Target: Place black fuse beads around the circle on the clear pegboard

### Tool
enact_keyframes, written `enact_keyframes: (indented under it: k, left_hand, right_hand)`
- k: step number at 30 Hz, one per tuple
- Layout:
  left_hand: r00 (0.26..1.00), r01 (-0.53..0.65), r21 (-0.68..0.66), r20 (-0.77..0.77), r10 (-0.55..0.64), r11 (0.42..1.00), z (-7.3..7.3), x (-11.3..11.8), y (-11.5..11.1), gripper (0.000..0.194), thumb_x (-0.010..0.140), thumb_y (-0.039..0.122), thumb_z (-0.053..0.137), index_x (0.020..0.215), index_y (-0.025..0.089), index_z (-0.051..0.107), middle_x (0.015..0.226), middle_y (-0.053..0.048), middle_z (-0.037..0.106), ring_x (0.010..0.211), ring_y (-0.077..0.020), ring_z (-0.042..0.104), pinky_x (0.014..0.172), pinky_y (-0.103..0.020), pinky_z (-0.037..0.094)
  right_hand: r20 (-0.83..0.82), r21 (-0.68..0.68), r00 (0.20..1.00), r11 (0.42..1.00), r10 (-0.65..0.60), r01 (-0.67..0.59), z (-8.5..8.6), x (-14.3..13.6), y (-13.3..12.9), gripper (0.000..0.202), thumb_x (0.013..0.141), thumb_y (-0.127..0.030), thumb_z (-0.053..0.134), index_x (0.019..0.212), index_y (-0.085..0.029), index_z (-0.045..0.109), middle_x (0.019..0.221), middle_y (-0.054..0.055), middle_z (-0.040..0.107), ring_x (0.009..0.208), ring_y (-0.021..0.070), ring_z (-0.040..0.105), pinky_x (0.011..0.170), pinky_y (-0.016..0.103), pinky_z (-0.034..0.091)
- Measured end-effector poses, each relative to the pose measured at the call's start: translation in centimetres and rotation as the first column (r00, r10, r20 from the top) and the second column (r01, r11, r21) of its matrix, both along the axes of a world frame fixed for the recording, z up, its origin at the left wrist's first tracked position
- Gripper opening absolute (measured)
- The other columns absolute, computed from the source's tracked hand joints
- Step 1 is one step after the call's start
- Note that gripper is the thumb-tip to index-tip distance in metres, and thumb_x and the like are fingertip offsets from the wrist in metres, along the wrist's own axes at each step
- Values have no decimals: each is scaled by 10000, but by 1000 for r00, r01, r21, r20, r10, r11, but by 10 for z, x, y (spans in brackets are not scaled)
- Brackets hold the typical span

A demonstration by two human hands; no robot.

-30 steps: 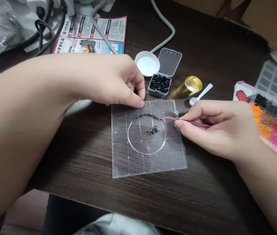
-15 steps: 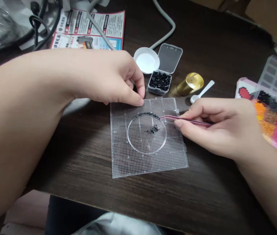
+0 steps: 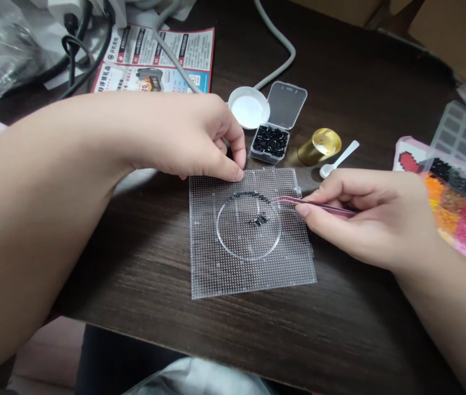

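A clear square pegboard (image 3: pixel 216 274) lies on the dark table. On it sits a clear ring (image 3: pixel 217 225), with black beads (image 3: pixel 251 195) lined along its upper arc and a small heap of black beads (image 3: pixel 259 220) loose inside. My left hand (image 3: pixel 208 140) is closed at the board's far edge, thumb and index finger pinching it. Pink tweezers (image 3: pixel 323 205) are gripped between the thumb and fingers of my right hand (image 3: pixel 372 214). Their tips touch down near the right end of the bead row; whether a bead is between them is too small to tell.
Beyond the board stand an open box of black beads (image 3: pixel 270 141), a white dish (image 3: pixel 250 108), a gold cylinder (image 3: pixel 317 148) and a white spoon (image 3: pixel 341 158). A compartment case of coloured beads (image 3: pixel 459 208) is at right. Cables (image 3: pixel 284 60) and a printed leaflet (image 3: pixel 183 52) lie behind.
The whole view has shifted slightly, so things sit a little lower. The tweezer tips have moved slightly right, off the end of the bead row; the left hand keeps its hold.
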State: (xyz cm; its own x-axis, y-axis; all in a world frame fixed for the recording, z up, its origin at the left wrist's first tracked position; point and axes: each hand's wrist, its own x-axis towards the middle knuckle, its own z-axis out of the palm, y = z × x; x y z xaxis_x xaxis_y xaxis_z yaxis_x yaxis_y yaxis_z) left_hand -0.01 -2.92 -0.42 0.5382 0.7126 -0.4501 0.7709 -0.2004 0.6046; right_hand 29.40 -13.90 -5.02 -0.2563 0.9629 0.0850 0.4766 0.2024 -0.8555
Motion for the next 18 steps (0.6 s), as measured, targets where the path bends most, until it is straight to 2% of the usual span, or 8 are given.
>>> enact_keyframes:
  k: [7,12,16,18]
  left_hand:
    - [1000,10,-40,7,-9,999,12,1,-7,214,964,502,894,1009,298,849,638,48,600,644,-183,439,724,-459,337]
    - [998,49,-39,-28,-51,998,1,2,7,145,926,395,917,1027,296,886,625,30,637,643,-194,543,696,-414,364]
    - [995,77,-40,-60,-80,996,-9,1,19,208,876,417,962,1043,304,913,630,24,667,622,-206,605,678,-406,366]
    - [995,86,-36,-53,-88,996,-9,1,19,206,882,421,965,1044,303,915,636,23,669,628,-208,616,689,-405,362]
  right_hand:
    - [12,77,1000,997,22,-23,0,2,1,239,938,-207,973,765,-269,819,564,-36,638,444,122,480,423,269,303]
    - [56,121,998,993,2,-8,-2,4,1,221,952,-218,975,793,-264,828,571,-38,645,458,114,479,432,258,315]
    - [59,258,998,966,-29,13,-2,-4,-9,209,980,-188,934,822,-267,823,573,-50,621,468,115,478,436,261,316]
    - [121,280,993,959,4,-38,-1,-10,-17,207,1026,-192,893,841,-254,822,564,-56,599,463,113,489,437,256,347]
